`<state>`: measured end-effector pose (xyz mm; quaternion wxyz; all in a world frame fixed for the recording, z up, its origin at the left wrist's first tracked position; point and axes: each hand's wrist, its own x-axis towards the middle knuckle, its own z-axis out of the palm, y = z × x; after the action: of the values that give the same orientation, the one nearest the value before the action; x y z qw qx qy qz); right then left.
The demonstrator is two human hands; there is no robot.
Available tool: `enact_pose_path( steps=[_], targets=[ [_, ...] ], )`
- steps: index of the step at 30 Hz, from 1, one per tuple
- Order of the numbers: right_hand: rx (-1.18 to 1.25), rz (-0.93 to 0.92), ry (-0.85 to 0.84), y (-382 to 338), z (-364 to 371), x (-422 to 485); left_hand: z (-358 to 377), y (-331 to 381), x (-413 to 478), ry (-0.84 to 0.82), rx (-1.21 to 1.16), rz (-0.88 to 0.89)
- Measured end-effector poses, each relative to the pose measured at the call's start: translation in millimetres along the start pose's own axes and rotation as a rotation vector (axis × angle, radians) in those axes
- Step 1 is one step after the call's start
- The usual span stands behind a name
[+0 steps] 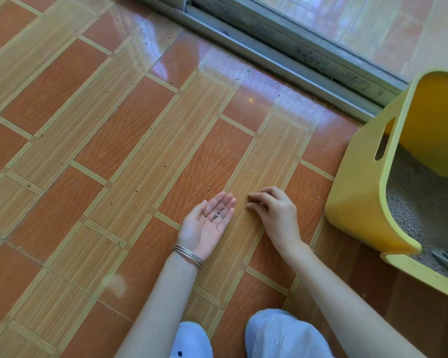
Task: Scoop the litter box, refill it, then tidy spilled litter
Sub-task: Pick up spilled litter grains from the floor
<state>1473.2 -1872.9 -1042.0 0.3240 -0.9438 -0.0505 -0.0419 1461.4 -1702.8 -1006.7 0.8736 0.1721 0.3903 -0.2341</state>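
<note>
Knees (pixel 282 334) in pale trousers sit lowest in view, just behind both arms. Left grip (pixel 207 223) is held palm up, low over the floor (pixel 114 140), its fingers straight and close together, with a few litter grains (pixel 217 215) resting in it. Right grip (pixel 274 213), just beside it, curls its fingertips (pixel 251 202) down to the floor among scattered specks (pixel 256 188); whether they pinch one cannot be told. To the right of that grip, near but apart, stands the yellow litter box (pixel 360 202), with grey litter (pixel 409 202) inside. Beyond both grips, tiles run wide to the door track (pixel 282 55).
</note>
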Motion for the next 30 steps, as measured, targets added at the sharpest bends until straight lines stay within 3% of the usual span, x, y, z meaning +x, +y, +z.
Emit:
enact_pose_path(
  steps=[11, 13, 17, 20, 23, 25, 30],
  targets=[
    [-0.301, -0.191, 0.033, 3, 11, 3, 3, -6, -3, 0.027, 0.033, -0.008],
    [-0.254, -0.165, 0.014, -1, 9, 4, 4, -9, -3, 0.034, 0.037, -0.014],
    [0.072, -0.190, -0.071, -28, -9, 0, 12, -21, -1, 0.060, 0.062, -0.021],
    [0.200, -0.106, -0.029, -30, -25, -6, 17, -26, -1, 0.044, 0.041, -0.035],
    [0.139, 0.029, 0.029, -3, -36, -5, 14, -21, -1, 0.034, 0.028, -0.028],
    [0.065, 0.092, -0.061, 13, -38, -7, 9, -15, -2, 0.035, 0.021, -0.018],
    [0.025, 0.073, -0.122, 18, -29, -8, 2, -7, -6, 0.039, 0.001, 0.004]
  ],
)
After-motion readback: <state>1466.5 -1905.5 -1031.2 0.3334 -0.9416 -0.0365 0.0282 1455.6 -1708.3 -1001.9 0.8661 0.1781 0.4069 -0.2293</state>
